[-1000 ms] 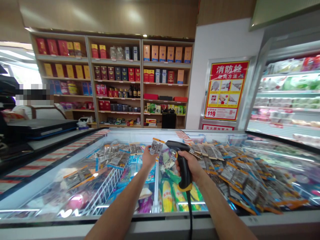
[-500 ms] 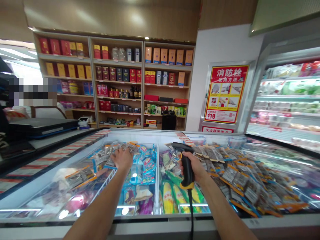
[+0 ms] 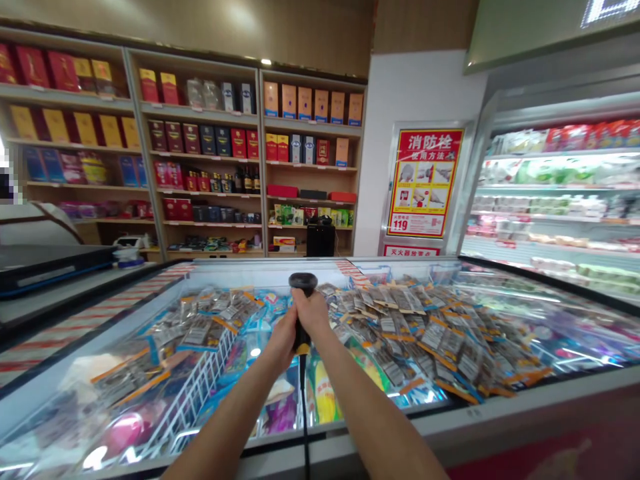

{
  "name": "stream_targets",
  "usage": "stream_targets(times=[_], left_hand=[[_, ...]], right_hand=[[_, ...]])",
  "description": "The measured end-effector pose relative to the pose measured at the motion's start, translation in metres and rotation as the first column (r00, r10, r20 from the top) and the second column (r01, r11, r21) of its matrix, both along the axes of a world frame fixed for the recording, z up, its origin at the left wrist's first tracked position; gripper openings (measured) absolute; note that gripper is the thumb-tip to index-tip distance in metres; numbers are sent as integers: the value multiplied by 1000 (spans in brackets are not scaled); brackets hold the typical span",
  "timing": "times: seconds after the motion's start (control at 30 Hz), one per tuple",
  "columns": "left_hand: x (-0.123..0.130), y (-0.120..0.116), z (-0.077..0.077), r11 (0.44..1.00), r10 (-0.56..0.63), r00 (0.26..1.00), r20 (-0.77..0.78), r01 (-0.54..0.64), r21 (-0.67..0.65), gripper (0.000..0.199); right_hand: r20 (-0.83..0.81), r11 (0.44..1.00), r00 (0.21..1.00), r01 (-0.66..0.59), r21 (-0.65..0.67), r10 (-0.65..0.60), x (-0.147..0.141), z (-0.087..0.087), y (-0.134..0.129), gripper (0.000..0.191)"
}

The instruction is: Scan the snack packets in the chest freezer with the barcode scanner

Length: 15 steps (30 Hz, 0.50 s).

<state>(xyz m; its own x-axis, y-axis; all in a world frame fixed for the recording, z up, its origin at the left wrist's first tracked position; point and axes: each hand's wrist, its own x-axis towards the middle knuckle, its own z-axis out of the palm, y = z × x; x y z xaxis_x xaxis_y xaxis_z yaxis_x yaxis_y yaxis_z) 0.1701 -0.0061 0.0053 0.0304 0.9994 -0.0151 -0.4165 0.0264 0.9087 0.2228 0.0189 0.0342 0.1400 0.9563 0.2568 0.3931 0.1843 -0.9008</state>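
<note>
A black and yellow barcode scanner point(image 3: 302, 281) is held upright over the middle of the chest freezer point(image 3: 420, 427), its cord point(image 3: 305, 413) hanging down. My right hand point(image 3: 313, 312) wraps round its grip just below the head. From the left, my left hand point(image 3: 285, 335) closes on the same grip, its fingers partly hidden. Clear packets with orange and blue edges lie in a small heap point(image 3: 205, 323) left of the hands. A larger spread of such packets point(image 3: 450, 343) lies to the right.
Bags with yellow corn pictures point(image 3: 324, 393) and a white wire basket point(image 3: 203, 377) show inside the freezer. Behind stand shelves of boxed goods point(image 3: 203, 140), a red fire-hydrant sign point(image 3: 423, 183) and a lit refrigerated display point(image 3: 550, 200). A counter point(image 3: 75, 283) stands at the left.
My left hand has left the left heap of packets and come to the scanner. My right hand has brought the scanner leftward to the middle. The view has turned right.
</note>
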Motion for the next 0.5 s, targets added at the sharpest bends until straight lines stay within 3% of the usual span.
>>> stream_targets(times=[0.07, 0.13, 0.17, 0.2, 0.27, 0.37, 0.43, 0.5], left_hand=[[-10, -1, 4, 996, 92, 995, 41, -92, -21, 36], [-25, -1, 9, 990, 135, 990, 38, -133, -50, 35], [-33, -1, 12, 988, 133, 991, 30, -130, -78, 35], [-41, -2, 15, 988, 121, 992, 28, -118, -104, 34], [-54, -4, 18, 992, 82, 995, 58, -75, -106, 30], [-68, -7, 20, 998, 46, 993, 106, -42, -45, 22], [-73, -8, 18, 998, 32, 994, 104, -26, -52, 18], [-78, -8, 17, 996, 17, 995, 96, -9, -86, 15]], right_hand=[[82, 985, 981, -171, -34, 173, -1, 2, 0, 53], [187, 968, 951, -251, -1, 247, 15, 5, 1, 60], [270, 977, 945, -207, 52, 185, 29, 7, 2, 60], [354, 988, 935, -82, 131, 30, 46, 7, 4, 59], [547, 961, 801, 121, 250, -243, 86, 6, 8, 56], [778, 952, 553, 227, 204, -299, 136, -4, 12, 40], [823, 945, 469, 227, 237, -319, 155, -11, 14, 27], [807, 923, 447, 207, 325, -385, 162, -12, 14, 24]])
